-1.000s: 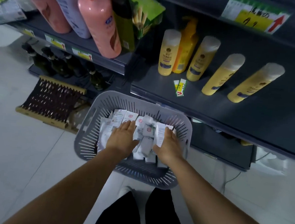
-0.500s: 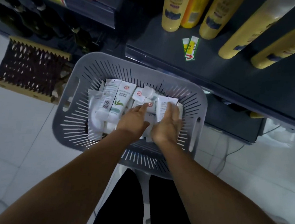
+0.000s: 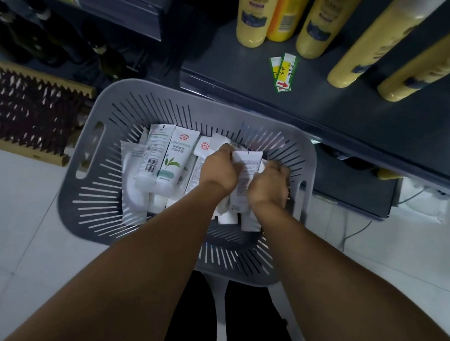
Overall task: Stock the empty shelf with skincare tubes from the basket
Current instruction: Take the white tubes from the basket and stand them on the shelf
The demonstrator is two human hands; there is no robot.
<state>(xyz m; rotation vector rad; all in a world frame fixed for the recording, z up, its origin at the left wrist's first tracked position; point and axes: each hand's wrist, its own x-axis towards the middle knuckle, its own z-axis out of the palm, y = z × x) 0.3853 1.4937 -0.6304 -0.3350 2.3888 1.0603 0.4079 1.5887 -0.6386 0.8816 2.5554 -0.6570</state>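
Both hands are down in the basket, fingers curled; the left hand [image 3: 220, 167] and the right hand [image 3: 270, 184] close together around a bunch of white skincare tubes [image 3: 245, 172], one tube standing up between the knuckles with its printed side showing; how many each hand has I can't make out. More tubes [image 3: 162, 162] lie loose to the left of the hands, caps toward the person, two of them side by side on top of the heap. The grey slotted basket [image 3: 103, 193] sits low in front of the person's legs, its far rim just under the edge of the dark shelf [image 3: 251, 97]. On that shelf stand yellow bottles [image 3: 253, 16] toward the back, and a small green-edged price tag [image 3: 283, 70] lies flat near the front; beyond the basket's left side a brown woven crate [image 3: 26, 111] rests on the pale tiled floor [image 3: 12, 221].
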